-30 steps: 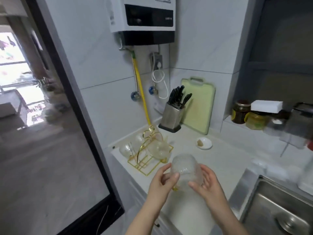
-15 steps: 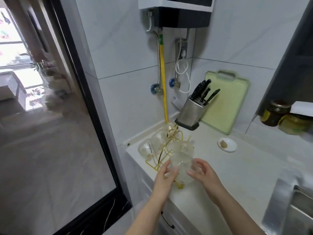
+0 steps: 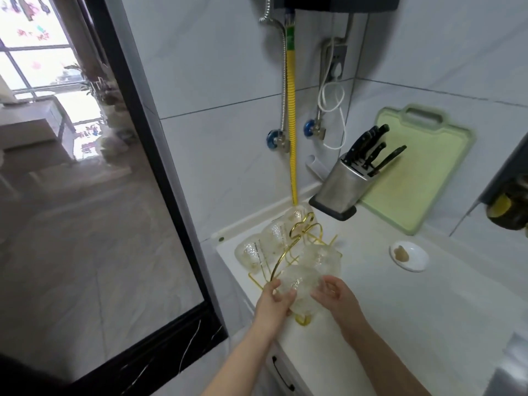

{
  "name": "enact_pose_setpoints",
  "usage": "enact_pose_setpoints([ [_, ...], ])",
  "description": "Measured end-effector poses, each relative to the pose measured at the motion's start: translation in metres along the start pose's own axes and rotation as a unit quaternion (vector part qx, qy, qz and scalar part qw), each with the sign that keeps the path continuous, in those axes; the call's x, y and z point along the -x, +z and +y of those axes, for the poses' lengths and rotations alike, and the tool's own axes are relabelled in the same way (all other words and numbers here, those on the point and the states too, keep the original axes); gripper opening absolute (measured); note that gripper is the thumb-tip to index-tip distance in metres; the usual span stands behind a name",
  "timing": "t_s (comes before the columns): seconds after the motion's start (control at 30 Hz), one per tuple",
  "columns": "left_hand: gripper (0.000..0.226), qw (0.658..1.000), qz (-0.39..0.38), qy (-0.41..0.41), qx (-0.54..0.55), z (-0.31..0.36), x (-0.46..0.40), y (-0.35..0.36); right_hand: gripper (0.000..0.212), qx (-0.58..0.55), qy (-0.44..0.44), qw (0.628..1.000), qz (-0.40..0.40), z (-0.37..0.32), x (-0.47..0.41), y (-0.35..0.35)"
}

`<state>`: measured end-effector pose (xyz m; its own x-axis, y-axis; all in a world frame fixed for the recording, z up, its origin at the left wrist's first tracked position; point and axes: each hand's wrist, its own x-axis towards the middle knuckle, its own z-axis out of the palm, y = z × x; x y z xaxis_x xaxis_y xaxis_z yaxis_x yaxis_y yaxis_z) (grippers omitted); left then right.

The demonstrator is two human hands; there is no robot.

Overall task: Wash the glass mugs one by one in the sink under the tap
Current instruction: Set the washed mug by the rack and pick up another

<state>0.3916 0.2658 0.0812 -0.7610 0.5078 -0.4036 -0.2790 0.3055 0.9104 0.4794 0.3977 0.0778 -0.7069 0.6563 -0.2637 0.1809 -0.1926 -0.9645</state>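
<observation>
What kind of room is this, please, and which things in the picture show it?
Most likely a home kitchen. A knife block with black-handled knives stands on a white counter, a green cutting board leans against the tiled wall, and glass mugs sit on a gold wire rack.

- No words, numbers or brand names can be read anywhere here.
- The dark box at 12 o'clock on the wall shows no clear letters.

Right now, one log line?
stage: racking mug | left hand: on glass mug | right hand: open beside it | gold rack
</observation>
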Motion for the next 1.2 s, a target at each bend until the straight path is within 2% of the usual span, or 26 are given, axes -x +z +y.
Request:
enact_pose_setpoints([
  [0.27,0.046,0.999,0.026,-0.036,-0.017,-0.005,-0.015,0.009,0.035,-0.009,0.028,1.0,-0.007,0.023,-0.028,-0.001],
  [0.43,0.045,0.999,0.017,-0.03,-0.032,-0.008,-0.02,0.009,0.033,-0.022,0.047,0.999,-0.006,0.033,-0.036,-0.001],
  [0.73,0.049,0.998,-0.033,-0.027,-0.05,-0.007,-0.026,0.004,0.039,-0.019,0.044,0.999,0.016,0.044,-0.038,0.001],
  [0.93,0.044,0.992,-0.08,-0.019,-0.094,-0.008,-0.037,-0.007,0.042,-0.005,0.052,0.996,0.076,0.04,-0.028,0.012],
  [1.0,0.045,0.986,-0.099,-0.011,-0.137,-0.005,-0.038,-0.01,0.043,0.034,0.052,0.993,0.096,0.036,-0.022,0.016],
  [1.1,0.053,0.963,-0.113,0.007,-0.247,0.003,-0.041,-0.017,0.043,0.16,0.058,0.978,0.124,0.033,-0.013,0.022],
  [1.2,0.048,0.906,-0.16,0.044,-0.388,0.022,-0.046,-0.027,0.043,0.322,0.094,0.936,0.11,0.024,0.005,0.024],
])
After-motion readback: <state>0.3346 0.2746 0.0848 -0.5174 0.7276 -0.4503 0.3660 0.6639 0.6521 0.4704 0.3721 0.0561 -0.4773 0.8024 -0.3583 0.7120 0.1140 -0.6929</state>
